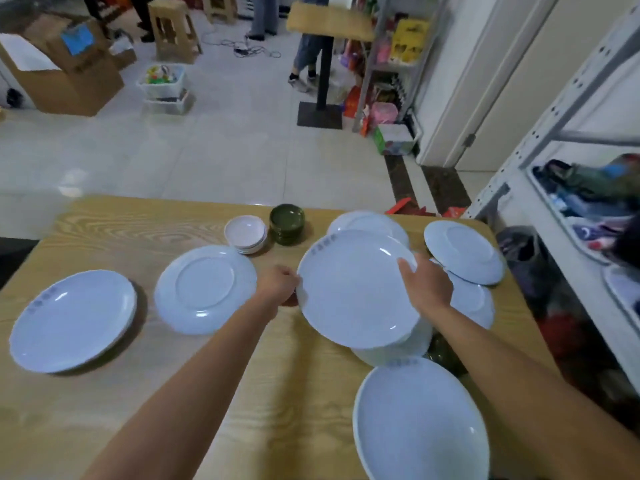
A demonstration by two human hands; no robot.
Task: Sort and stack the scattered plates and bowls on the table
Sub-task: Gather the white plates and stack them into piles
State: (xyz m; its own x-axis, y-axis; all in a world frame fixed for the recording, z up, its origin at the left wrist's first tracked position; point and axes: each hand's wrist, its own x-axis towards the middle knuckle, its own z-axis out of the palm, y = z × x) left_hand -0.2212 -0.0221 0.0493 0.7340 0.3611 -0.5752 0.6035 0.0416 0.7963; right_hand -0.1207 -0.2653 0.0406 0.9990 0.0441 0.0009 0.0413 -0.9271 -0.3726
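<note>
Both my hands hold one large white plate above the wooden table. My left hand grips its left rim and my right hand grips its right rim. Under it lie more white plates, one partly hidden. A face-up white plate sits nearest me. An upside-down plate and a face-up plate stack lie to the left. Other plates rest at the far right and behind. Small white bowls and dark green bowls stand stacked at the far edge.
A metal shelf rack with clothes stands close on the right. Beyond the table are tiled floor, cardboard boxes, wooden stools, a pedestal table and people's legs.
</note>
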